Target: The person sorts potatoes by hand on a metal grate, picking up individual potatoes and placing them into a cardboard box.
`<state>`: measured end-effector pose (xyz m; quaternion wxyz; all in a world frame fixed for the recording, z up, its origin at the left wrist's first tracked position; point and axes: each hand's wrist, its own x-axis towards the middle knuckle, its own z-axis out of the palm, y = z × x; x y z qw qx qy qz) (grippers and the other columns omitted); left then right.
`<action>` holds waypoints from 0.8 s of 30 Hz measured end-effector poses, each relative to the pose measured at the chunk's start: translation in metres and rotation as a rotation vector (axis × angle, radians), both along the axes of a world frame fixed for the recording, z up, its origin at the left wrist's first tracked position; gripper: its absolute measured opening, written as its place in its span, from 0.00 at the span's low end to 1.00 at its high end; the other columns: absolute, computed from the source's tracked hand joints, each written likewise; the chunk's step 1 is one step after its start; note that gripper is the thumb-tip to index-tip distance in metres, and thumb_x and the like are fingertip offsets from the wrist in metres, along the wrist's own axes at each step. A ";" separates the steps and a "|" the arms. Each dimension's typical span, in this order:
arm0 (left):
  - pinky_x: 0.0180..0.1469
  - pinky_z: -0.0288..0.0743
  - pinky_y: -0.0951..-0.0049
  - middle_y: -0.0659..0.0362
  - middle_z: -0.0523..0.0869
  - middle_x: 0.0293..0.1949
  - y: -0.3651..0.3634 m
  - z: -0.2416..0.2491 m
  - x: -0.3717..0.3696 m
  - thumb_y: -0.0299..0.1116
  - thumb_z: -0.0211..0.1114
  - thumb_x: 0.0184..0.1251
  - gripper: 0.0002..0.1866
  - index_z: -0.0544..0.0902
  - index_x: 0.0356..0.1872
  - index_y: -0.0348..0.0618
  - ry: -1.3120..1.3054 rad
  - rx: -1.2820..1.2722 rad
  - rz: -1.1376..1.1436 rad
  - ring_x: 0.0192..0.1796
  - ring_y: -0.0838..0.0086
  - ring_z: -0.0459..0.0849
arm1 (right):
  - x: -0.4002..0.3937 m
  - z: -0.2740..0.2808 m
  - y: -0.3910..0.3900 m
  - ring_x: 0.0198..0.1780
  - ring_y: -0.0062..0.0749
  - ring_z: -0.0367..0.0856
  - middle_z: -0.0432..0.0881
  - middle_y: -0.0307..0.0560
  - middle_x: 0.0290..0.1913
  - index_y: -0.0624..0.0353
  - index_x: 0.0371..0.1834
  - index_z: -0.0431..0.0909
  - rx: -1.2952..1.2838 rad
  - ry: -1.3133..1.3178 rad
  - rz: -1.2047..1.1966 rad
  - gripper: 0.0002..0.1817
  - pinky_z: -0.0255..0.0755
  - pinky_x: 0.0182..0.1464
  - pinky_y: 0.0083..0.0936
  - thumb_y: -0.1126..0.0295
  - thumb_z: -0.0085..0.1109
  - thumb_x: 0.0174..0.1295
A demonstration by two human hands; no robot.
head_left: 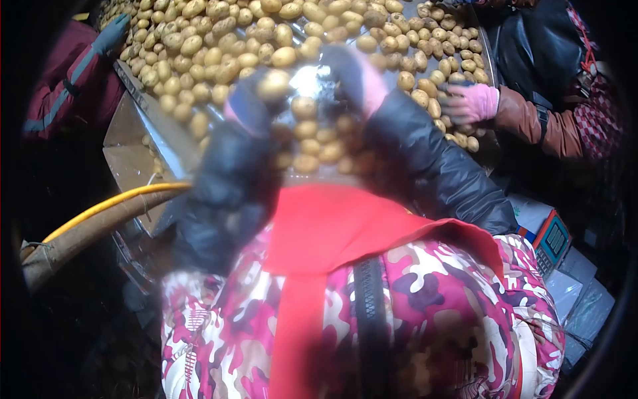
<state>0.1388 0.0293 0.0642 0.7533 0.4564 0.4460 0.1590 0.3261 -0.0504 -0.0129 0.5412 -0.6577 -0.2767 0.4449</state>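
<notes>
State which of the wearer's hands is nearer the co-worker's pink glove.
Right. The right hand is left of the co-worker's glove, with potatoes between; the left hand is farther left.

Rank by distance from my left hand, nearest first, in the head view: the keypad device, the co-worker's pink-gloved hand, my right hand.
From your left hand:
1. Your right hand, just to its right.
2. The co-worker's pink-gloved hand, farther right, over the potatoes.
3. The keypad device, lower right.

Potatoes on the table — one co-worker left, another right.
</notes>
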 end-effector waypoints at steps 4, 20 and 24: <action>0.45 0.81 0.74 0.57 0.88 0.47 0.066 -0.047 -0.002 0.42 0.61 0.82 0.18 0.85 0.61 0.41 -0.067 0.273 0.053 0.41 0.74 0.85 | 0.003 0.006 -0.030 0.51 0.44 0.87 0.88 0.54 0.51 0.59 0.66 0.80 -0.083 -0.510 0.245 0.25 0.80 0.56 0.41 0.52 0.60 0.76; 0.70 0.76 0.57 0.43 0.85 0.64 0.020 -0.081 -0.119 0.45 0.65 0.81 0.27 0.79 0.72 0.42 0.615 1.229 -0.260 0.66 0.52 0.84 | 0.056 -0.005 -0.153 0.60 0.52 0.81 0.83 0.52 0.59 0.54 0.57 0.82 -0.169 -1.273 0.346 0.19 0.73 0.62 0.48 0.68 0.61 0.62; 0.71 0.74 0.55 0.45 0.86 0.61 0.028 -0.105 -0.138 0.42 0.67 0.78 0.24 0.82 0.69 0.43 0.700 1.414 -0.294 0.65 0.50 0.84 | 0.007 -0.006 -0.172 0.61 0.47 0.79 0.83 0.45 0.55 0.51 0.48 0.83 -0.046 -1.216 0.584 0.17 0.69 0.67 0.47 0.66 0.68 0.54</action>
